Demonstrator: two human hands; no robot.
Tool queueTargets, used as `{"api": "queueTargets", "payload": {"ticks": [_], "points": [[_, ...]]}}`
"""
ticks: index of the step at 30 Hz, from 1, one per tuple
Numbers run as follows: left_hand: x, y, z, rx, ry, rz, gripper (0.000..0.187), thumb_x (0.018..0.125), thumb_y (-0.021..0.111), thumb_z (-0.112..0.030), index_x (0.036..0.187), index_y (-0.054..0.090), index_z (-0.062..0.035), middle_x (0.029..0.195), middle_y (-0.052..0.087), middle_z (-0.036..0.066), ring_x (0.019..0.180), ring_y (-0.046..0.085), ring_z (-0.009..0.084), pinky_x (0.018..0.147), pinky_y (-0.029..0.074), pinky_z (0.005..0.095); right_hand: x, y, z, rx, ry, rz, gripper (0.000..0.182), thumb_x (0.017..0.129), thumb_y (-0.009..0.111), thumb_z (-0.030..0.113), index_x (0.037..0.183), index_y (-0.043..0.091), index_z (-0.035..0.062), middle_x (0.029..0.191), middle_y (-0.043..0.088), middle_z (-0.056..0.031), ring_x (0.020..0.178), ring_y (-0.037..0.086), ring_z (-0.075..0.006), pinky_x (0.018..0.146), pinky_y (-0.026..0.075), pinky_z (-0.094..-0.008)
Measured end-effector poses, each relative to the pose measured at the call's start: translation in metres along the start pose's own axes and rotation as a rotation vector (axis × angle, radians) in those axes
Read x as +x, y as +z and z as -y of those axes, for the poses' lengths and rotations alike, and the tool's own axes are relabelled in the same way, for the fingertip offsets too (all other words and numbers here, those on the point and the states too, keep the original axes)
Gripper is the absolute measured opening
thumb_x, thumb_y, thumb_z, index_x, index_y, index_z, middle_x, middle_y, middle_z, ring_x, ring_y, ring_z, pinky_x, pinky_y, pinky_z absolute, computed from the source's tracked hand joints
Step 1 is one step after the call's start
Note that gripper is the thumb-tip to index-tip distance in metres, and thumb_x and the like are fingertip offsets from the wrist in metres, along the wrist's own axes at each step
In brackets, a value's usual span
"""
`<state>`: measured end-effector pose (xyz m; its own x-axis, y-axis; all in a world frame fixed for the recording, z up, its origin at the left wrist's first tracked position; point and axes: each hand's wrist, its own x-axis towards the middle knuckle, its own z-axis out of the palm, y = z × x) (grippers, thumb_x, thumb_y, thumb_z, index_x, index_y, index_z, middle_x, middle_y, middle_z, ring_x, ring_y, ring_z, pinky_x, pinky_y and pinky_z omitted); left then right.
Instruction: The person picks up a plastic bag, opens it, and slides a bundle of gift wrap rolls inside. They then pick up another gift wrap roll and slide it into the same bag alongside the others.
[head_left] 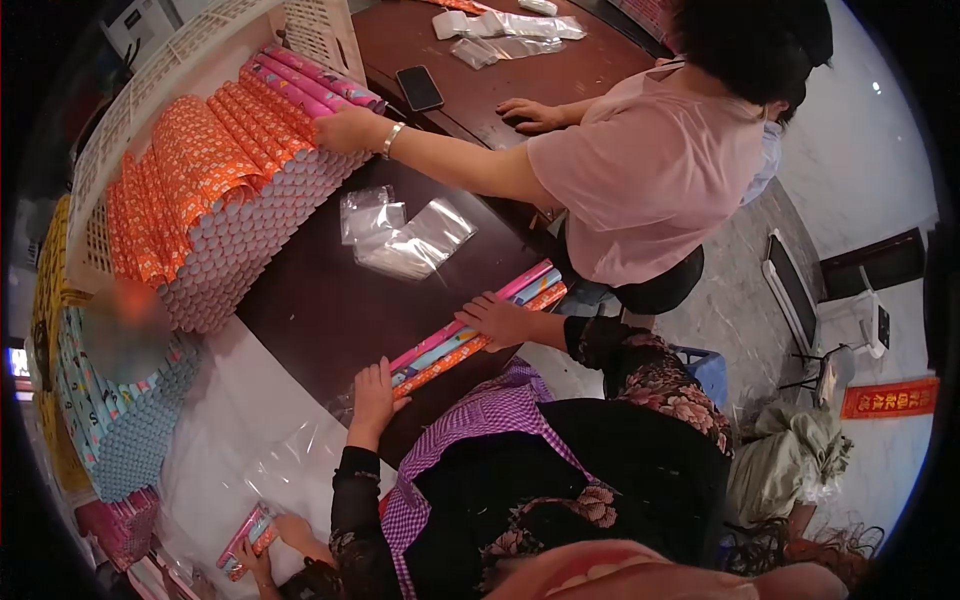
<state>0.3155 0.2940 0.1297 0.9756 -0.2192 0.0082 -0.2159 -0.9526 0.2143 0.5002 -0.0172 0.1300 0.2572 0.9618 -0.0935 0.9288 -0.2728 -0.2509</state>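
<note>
Three patterned paper rolls, pink, light blue and orange, lie side by side as one bundle [440,348] along the near edge of the dark table. At the bundle's lower left end, my left hand [374,395] is closed around it. My right hand [495,320] lies over the rolls nearer their other end, fingers curled across them. A bit of clear plastic shows beside my left hand. Just beyond the bundle, clear plastic sleeves [425,240] are piled on the table [300,305].
A cream plastic crate [325,40] at upper left holds stacked orange rolls [205,150] and pink ones. A co-worker in a pink shirt [650,170] reaches into it. A phone [419,88] lies on the table. At lower left, another person's hands hold a roll bundle [248,540].
</note>
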Motion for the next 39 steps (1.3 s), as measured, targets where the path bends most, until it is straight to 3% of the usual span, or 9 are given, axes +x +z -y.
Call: {"api": "queueTargets", "payload": {"ticks": [3, 6, 10, 13, 19, 23, 27, 32, 39], "points": [[0.018, 0.005, -0.011, -0.038, -0.043, 0.082, 0.102, 0.057, 0.086, -0.042, 0.136, 0.039, 0.0033, 0.111, 0.051, 0.017, 0.104, 0.05, 0.0331, 0.091, 0.04, 0.0435, -0.002, 0.009, 0.006, -0.078, 0.009, -0.081, 0.098, 0.063, 0.077, 0.042, 0.14, 0.036, -0.001, 0.125, 0.048, -0.0163, 0.113, 0.046, -0.0332, 0.098, 0.034, -0.0449], [0.041, 0.004, -0.017, -0.072, 0.068, 0.1, 0.1, 0.065, 0.082, -0.04, 0.14, 0.035, 0.0056, 0.112, 0.051, 0.02, 0.105, 0.049, 0.0366, 0.094, 0.039, 0.0456, 0.004, -0.003, 0.016, 0.004, 0.116, -0.003, 0.092, 0.06, 0.079, 0.036, 0.135, 0.04, -0.0007, 0.124, 0.048, -0.0163, 0.114, 0.046, -0.0337, 0.099, 0.034, -0.0462], [0.058, 0.012, -0.025, -0.059, 0.154, -0.098, 0.078, 0.076, 0.071, -0.039, 0.132, 0.045, 0.0078, 0.111, 0.056, 0.019, 0.104, 0.054, 0.034, 0.093, 0.042, 0.0412, 0.009, 0.002, 0.024, -0.062, 0.186, -0.005, 0.095, 0.063, 0.079, 0.034, 0.14, 0.035, -0.0009, 0.12, 0.048, -0.016, 0.113, 0.047, -0.0333, 0.096, 0.036, -0.0475], [0.071, 0.009, -0.036, -0.022, 0.153, -0.034, 0.093, 0.065, 0.077, -0.047, 0.135, 0.044, 0.0041, 0.111, 0.057, 0.012, 0.106, 0.054, 0.0271, 0.091, 0.041, 0.037, 0.007, 0.015, 0.019, -0.052, 0.138, -0.073, 0.095, 0.064, 0.079, 0.032, 0.14, 0.034, -0.0005, 0.124, 0.047, -0.0176, 0.116, 0.045, -0.0357, 0.099, 0.034, -0.0506], [0.072, 0.009, -0.042, -0.074, 0.107, -0.12, 0.1, 0.061, 0.081, -0.049, 0.137, 0.043, 0.0031, 0.116, 0.054, 0.013, 0.111, 0.05, 0.0272, 0.096, 0.038, 0.0384, 0.01, 0.014, 0.014, -0.005, 0.132, -0.087, 0.094, 0.062, 0.081, 0.026, 0.14, 0.035, 0.001, 0.127, 0.047, -0.0177, 0.113, 0.047, -0.0374, 0.095, 0.037, -0.0503], [0.034, -0.005, -0.024, -0.069, -0.009, -0.061, 0.109, 0.056, 0.085, -0.044, 0.142, 0.035, -0.0012, 0.147, 0.036, 0.016, 0.139, 0.029, 0.0359, 0.114, 0.023, 0.0502, 0.009, 0.009, 0.017, -0.037, 0.112, -0.116, 0.09, 0.063, 0.079, 0.027, 0.139, 0.037, 0.0011, 0.126, 0.049, -0.0171, 0.112, 0.048, -0.0366, 0.095, 0.038, -0.0481], [0.021, -0.004, 0.009, 0.036, -0.119, 0.142, 0.108, 0.061, 0.082, -0.049, 0.143, 0.033, 0.0019, 0.144, 0.038, 0.018, 0.138, 0.031, 0.0347, 0.116, 0.021, 0.0486, 0.009, 0.008, 0.011, -0.035, 0.122, -0.097, 0.089, 0.061, 0.078, 0.026, 0.138, 0.039, 0.0015, 0.126, 0.05, -0.0172, 0.115, 0.048, -0.036, 0.097, 0.037, -0.0475], [0.033, 0.005, 0.018, 0.068, 0.019, -0.031, 0.092, 0.06, 0.08, -0.051, 0.127, 0.047, 0.0026, 0.118, 0.052, 0.012, 0.114, 0.048, 0.0277, 0.102, 0.036, 0.0381, 0.01, 0.005, 0.015, -0.008, 0.133, -0.092, 0.09, 0.06, 0.079, 0.024, 0.137, 0.04, 0.0022, 0.126, 0.05, -0.0174, 0.114, 0.048, -0.036, 0.095, 0.039, -0.0473], [0.051, 0.014, 0.017, 0.074, 0.105, -0.12, 0.084, 0.059, 0.08, -0.051, 0.117, 0.051, 0.0019, 0.11, 0.052, 0.01, 0.107, 0.05, 0.0253, 0.094, 0.039, 0.036, 0.034, 0.007, 0.025, -0.008, 0.184, -0.076, 0.087, 0.062, 0.079, 0.023, 0.137, 0.04, 0.0027, 0.124, 0.05, -0.0166, 0.112, 0.049, -0.0359, 0.094, 0.039, -0.0478]]}}
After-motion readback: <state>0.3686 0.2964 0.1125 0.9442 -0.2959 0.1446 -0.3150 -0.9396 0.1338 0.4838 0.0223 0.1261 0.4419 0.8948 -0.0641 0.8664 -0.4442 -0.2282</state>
